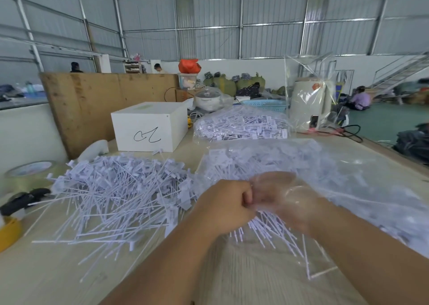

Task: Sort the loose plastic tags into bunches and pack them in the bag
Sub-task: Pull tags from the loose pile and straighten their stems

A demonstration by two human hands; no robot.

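left hand [228,206]: my fingers curled, gripping bag mouth, frame centre
right hand [282,199]: inside clear bag [348,177], blurred, can't tell grip
loose tags [116,195]: piled left

A factory packing hall. Corrugated metal walls [209,9] on steel framing rise behind a counter [58,270] heaped with plastic tags [111,195], while stuffed sacks [227,84] line the far wall.

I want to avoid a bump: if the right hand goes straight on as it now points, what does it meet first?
Probably the left hand: the right hand, inside the clear bag, points left and seems to touch it already. Blur hides depth.
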